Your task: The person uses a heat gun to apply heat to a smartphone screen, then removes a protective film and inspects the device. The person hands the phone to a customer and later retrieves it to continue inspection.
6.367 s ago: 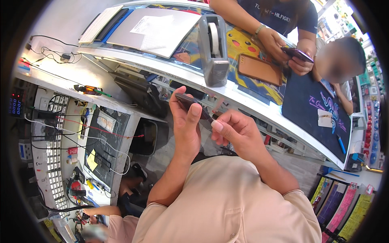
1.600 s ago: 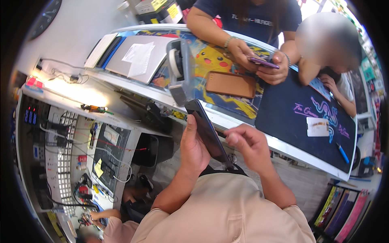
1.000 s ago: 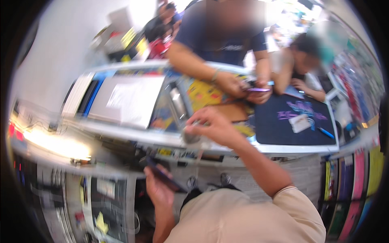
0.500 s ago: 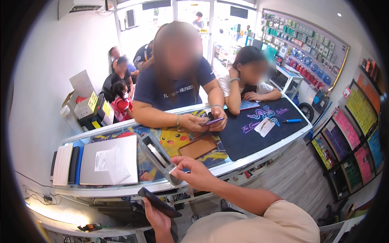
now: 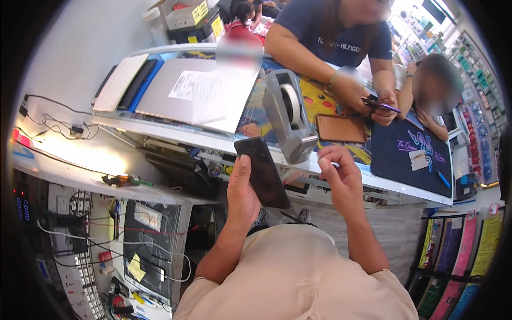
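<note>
My left hand (image 5: 242, 194) grips a dark phone (image 5: 260, 170), which stands tilted at the near edge of the glass counter (image 5: 109, 122). My right hand (image 5: 338, 173) is to the right of it, fingers curled with thumb and index nearly together at something too small to make out. Just beyond my hands is a grey tape dispenser (image 5: 298, 149) with a white roll. Beside it an orange-brown phone case (image 5: 341, 128) lies on a yellow cartoon mat (image 5: 314, 85).
Across the counter, a person in navy (image 5: 341, 37) holds a purple phone; another leans by a black mat (image 5: 405, 181) with a card and blue pen. Laptop (image 5: 160, 96) at left. Cluttered workbench (image 5: 154, 250) lower left, accessory racks (image 5: 453, 245) lower right.
My right hand has come back from the tape dispenser toward the phone. My left hand has raised the phone and turned it more upright. The view has tilted down since half a second ago.
</note>
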Motion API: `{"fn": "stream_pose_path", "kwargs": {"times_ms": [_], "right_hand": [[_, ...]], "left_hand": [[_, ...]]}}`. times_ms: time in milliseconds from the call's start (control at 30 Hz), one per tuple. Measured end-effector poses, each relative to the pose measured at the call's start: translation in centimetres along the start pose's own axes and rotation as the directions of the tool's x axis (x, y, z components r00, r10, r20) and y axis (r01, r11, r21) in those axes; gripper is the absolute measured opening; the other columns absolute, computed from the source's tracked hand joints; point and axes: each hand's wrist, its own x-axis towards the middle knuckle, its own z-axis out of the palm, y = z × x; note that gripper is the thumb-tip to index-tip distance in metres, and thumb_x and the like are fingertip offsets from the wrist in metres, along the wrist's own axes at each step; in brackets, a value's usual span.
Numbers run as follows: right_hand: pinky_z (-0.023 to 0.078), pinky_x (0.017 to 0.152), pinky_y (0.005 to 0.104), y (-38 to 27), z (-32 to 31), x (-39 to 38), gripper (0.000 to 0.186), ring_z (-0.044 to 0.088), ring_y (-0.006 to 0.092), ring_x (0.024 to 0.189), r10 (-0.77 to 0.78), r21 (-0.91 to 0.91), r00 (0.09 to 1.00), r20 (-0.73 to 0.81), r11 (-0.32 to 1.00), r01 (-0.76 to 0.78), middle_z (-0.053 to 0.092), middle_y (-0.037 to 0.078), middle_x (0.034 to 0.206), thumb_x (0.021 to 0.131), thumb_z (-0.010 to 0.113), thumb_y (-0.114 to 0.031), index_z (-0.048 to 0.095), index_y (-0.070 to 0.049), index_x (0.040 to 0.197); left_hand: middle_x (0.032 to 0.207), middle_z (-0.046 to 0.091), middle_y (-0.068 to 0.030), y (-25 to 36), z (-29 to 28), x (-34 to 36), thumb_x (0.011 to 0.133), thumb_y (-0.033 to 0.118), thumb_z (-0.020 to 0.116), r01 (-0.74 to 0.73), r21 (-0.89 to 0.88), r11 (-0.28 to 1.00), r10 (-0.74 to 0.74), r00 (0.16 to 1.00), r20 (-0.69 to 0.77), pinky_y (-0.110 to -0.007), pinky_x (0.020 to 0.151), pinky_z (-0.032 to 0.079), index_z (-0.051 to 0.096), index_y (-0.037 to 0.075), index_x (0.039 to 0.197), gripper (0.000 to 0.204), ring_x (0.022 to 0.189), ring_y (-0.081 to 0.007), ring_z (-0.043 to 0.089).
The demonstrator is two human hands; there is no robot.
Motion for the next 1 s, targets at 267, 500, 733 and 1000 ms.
{"fn": "stream_pose_path", "kwargs": {"times_ms": [267,500,733,1000], "right_hand": [[0.047,0.073,0.0260,-2.2,2.9,-1.4,0.020,0.059,0.0078,0.082,0.346,0.216,0.848,0.401,0.864,-0.455,0.064,-0.001,0.091,0.107,0.068,-0.026,0.064,-0.008,0.102],[0.047,0.071,0.0247,-2.2,3.8,-1.5,0.019,0.057,0.0069,0.078,0.358,0.196,0.858,0.369,0.872,-0.448,0.063,-0.002,0.089,0.107,0.068,-0.025,0.063,-0.008,0.101],[0.046,0.069,0.0241,-2.1,3.7,-1.5,0.020,0.055,0.0066,0.075,0.329,0.196,0.860,0.390,0.883,-0.427,0.062,-0.002,0.087,0.106,0.070,-0.027,0.064,-0.008,0.101],[0.046,0.069,0.0240,-2.1,3.7,-1.4,0.021,0.055,0.0064,0.075,0.325,0.230,0.859,0.396,0.870,-0.436,0.062,-0.003,0.086,0.106,0.070,-0.028,0.063,-0.009,0.100]], "left_hand": [[0.123,0.067,-0.0046,-0.5,0.1,-1.0,0.113,0.040,0.053,-0.038,0.039,0.999,0.036,0.998,0.047,-0.036,0.100,0.049,0.060,0.007,0.133,0.039,0.113,-0.0171,0.062],[0.122,0.067,-0.0031,-0.2,-0.4,-1.3,0.113,0.036,0.054,-0.135,0.068,0.988,0.129,0.988,0.089,-0.032,0.098,0.051,0.058,0.008,0.137,0.037,0.109,-0.0133,0.064],[0.116,0.065,-0.0029,-0.1,-0.1,-1.5,0.112,0.042,0.054,-0.150,0.141,0.979,0.140,0.987,0.075,-0.035,0.095,0.050,0.059,0.009,0.132,0.040,0.106,-0.0159,0.062],[0.118,0.064,-0.0025,-0.2,-0.3,-1.5,0.112,0.041,0.053,-0.143,0.124,0.982,0.133,0.988,0.080,-0.035,0.093,0.051,0.054,0.009,0.139,0.042,0.106,-0.0155,0.062]]}}
